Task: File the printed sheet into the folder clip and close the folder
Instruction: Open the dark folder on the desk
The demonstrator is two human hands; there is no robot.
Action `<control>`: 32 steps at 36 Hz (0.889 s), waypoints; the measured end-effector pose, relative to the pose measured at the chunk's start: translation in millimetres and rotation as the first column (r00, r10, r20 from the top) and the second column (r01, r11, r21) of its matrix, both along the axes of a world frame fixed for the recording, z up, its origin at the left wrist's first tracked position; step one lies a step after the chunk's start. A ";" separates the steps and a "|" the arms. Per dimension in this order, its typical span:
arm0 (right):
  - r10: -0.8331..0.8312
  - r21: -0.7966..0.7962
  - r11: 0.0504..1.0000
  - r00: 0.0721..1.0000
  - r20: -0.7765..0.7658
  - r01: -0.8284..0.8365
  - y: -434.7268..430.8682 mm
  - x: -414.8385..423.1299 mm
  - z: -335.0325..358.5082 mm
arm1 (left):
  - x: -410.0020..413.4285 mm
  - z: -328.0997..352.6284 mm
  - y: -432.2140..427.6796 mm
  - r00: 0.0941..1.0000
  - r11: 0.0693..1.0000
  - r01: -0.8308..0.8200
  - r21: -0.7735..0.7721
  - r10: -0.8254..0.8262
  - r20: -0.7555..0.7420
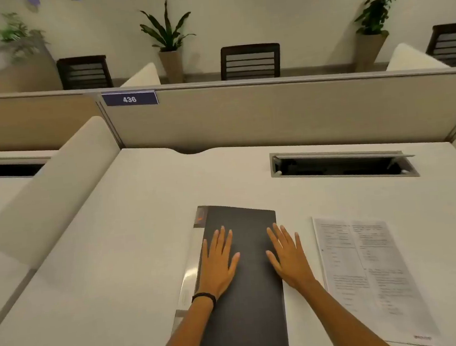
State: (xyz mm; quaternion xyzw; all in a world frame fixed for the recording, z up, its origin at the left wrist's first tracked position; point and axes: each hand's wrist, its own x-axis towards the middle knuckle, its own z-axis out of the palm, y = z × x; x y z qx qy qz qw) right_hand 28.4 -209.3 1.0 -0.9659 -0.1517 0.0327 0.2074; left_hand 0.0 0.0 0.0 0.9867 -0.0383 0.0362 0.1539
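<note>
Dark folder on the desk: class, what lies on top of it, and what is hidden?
The left hand and right hand rest flat on the closed folder. Its inside cannot be seen. The printed sheet lies beside it, not on it.

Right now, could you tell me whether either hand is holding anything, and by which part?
Nothing is held: the left hand and right hand rest flat and open on the closed folder.

Closed dark folder lies flat, printed sheet just beside it, unfiled.
</note>
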 end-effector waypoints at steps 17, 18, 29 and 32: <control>-0.006 0.098 0.995 0.998 -0.065 0.012 14.7 -31.8 -33.9 | -13.7 -24.6 5.9 0.989 0.995 0.014 0.101 0.000 -0.145; -0.009 0.098 0.995 0.998 -0.063 0.015 15.3 -32.6 -35.1 | -13.2 -25.3 5.8 0.988 0.995 0.012 0.101 0.003 -0.153; -0.030 0.045 0.998 0.997 -0.076 0.034 15.2 -33.6 -37.6 | -14.7 -24.8 4.0 0.986 0.995 0.009 0.094 0.007 -0.165; -0.029 0.036 0.999 0.997 -0.073 0.031 14.8 -33.5 -38.2 | -16.3 -21.5 2.4 0.987 0.996 -0.008 0.088 0.022 -0.160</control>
